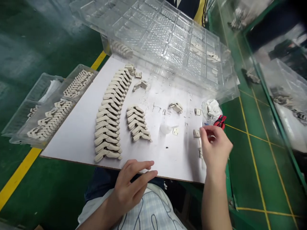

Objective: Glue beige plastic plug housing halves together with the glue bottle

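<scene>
A white board (79, 127) rests across my lap. On it lie a long overlapping row of beige plastic parts (110, 115) and a shorter row (137, 124). My left hand (130, 187) rests at the board's near edge, fingers stretched out, holding nothing. My right hand (214, 148) hovers over the board's right side, fingers curled in a pinch; what they hold I cannot make out. A small beige piece (196, 133) lies just left of its fingertips. Red-handled cutters (220, 121) sit just beyond that hand.
Clear plastic compartment trays (168, 41) stand stacked at the board's far side. Two clear trays (51, 108) with beige parts sit to the left. A white rag (212, 108), loose pieces (176, 107) and a small white bottle (168, 128) lie on the board. Green floor with yellow lines surrounds.
</scene>
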The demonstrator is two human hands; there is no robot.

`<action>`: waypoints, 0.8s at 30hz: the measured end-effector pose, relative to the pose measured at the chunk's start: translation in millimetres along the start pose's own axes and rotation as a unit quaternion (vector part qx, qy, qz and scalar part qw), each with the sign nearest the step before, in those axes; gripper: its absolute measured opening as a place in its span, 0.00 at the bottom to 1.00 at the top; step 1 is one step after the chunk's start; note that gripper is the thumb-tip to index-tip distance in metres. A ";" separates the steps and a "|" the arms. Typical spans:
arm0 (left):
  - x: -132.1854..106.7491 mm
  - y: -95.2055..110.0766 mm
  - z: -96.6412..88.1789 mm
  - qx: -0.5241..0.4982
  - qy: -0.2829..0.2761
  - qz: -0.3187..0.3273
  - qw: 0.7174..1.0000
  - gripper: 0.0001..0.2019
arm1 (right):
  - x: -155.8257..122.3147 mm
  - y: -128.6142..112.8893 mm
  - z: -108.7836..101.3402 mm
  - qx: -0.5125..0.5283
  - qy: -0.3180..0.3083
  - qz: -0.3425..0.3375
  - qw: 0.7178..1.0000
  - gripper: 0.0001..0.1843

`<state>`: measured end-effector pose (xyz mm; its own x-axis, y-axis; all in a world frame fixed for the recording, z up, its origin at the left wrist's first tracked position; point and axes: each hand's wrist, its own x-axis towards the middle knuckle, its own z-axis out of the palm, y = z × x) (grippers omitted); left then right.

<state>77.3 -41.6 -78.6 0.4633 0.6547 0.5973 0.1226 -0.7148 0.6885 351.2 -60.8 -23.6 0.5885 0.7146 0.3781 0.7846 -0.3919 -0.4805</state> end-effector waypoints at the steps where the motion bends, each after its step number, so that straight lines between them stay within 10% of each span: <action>1: 0.5 -2.3 3.8 -0.002 0.000 0.005 1.000 0.17 | 12.7 2.5 10.5 0.004 -0.026 -0.020 0.999 0.08; 9: 2.6 -13.3 11.5 0.018 0.009 -0.017 1.000 0.17 | 57.3 -11.9 83.9 -0.010 -0.077 -0.082 0.994 0.03; 24: 6.8 -6.4 6.6 -0.033 0.006 -0.062 0.998 0.17 | 38.9 -2.6 39.5 0.085 -0.035 -0.084 0.992 0.06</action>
<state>85.4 -34.2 -81.7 0.4376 0.7397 0.5112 0.1187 -0.6111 0.7826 364.4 -9.1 -38.9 0.4322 0.8029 0.4105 0.8225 -0.1643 -0.5446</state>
